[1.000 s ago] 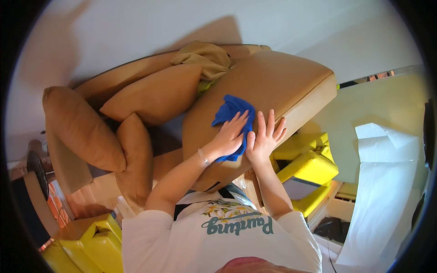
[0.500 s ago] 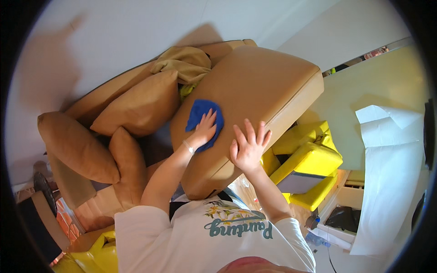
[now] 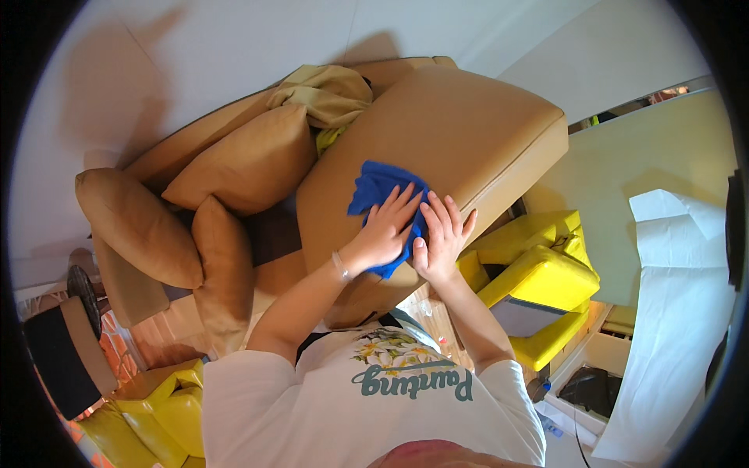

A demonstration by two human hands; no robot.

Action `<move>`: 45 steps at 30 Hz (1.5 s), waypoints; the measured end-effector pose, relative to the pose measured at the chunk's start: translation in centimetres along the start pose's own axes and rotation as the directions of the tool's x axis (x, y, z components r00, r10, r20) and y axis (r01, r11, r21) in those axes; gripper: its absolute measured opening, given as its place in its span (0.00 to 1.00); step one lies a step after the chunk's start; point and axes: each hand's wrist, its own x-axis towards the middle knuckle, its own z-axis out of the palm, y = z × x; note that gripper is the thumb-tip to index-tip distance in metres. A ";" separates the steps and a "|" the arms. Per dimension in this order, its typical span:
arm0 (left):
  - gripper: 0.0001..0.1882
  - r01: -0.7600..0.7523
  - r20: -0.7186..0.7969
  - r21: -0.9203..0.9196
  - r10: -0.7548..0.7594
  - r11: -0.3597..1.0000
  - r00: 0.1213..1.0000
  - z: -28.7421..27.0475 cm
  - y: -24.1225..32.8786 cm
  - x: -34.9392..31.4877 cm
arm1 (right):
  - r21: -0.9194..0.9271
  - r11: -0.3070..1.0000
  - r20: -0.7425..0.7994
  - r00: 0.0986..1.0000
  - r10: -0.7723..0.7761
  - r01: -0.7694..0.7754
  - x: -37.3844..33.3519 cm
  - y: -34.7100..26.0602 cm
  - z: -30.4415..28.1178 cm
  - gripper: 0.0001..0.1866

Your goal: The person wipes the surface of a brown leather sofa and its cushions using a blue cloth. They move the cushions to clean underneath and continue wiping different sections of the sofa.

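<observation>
A big tan sofa cushion (image 3: 460, 117) with seamed edges leans tilted before me on a brown sofa. My left hand (image 3: 384, 234) lies spread on a rumpled blue cloth (image 3: 378, 182), pressing it against the cushion's face. The cloth's lower part runs out from under the fingers toward the cushion's near corner. Close beside it, my right hand (image 3: 441, 242) rests with fingers apart on the cushion near its right edge, by the cloth's border. Whether the right hand touches the cloth I cannot tell.
Several brown pillows (image 3: 250, 160) and a crumpled tan fabric (image 3: 324, 93) lie on the sofa at left. Yellow upholstered pieces (image 3: 546, 277) stand to the right, another yellow piece (image 3: 152, 413) at lower left. White sheeting (image 3: 679, 312) hangs at far right.
My left hand has slid the blue cloth to the right across the cushion. My right hand has come in slightly, so both hands are side by side. The view has shifted a little.
</observation>
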 end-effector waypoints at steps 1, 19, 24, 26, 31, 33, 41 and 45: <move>0.33 0.037 0.011 -0.027 -0.037 0.999 0.999 -0.3 -0.3 1.7 | -0.006 1.000 0.006 1.000 0.001 -0.001 0.0 0.3 0.0 0.26; 0.46 0.190 0.004 0.007 -0.190 0.982 0.982 -1.6 -3.2 -13.7 | 0.089 0.990 -0.060 0.993 -0.103 0.108 1.6 -2.1 1.3 0.26; 0.45 -0.041 -0.107 0.211 0.064 0.977 0.992 -2.1 0.7 -7.6 | 0.369 0.912 -0.260 0.962 -0.082 0.177 1.2 -1.1 2.4 0.32; 0.43 -0.084 -0.143 0.241 0.122 0.967 0.982 -2.5 2.0 -4.1 | 0.437 0.877 -0.317 0.947 -0.057 0.199 1.2 -1.1 3.0 0.33; 0.41 -0.092 -0.184 0.300 0.152 0.950 0.971 -2.5 2.7 -0.1 | 0.468 0.881 -0.160 0.987 0.000 0.076 2.4 -0.8 1.1 0.38; 0.38 -0.060 -0.241 0.288 0.133 0.956 0.961 -1.4 2.5 -1.4 | 0.424 0.903 -0.146 0.989 -0.010 0.071 1.3 -0.8 0.3 0.39; 0.32 -0.116 -0.144 0.545 0.229 0.830 0.963 -0.6 2.2 -8.1 | 0.568 0.794 -0.115 0.933 0.340 -0.219 -4.9 3.3 2.5 0.43; 0.21 -0.190 -0.068 0.767 0.373 0.613 0.925 2.0 1.4 -10.0 | 0.559 0.803 -0.086 0.949 0.302 -0.205 -4.3 2.9 2.4 0.47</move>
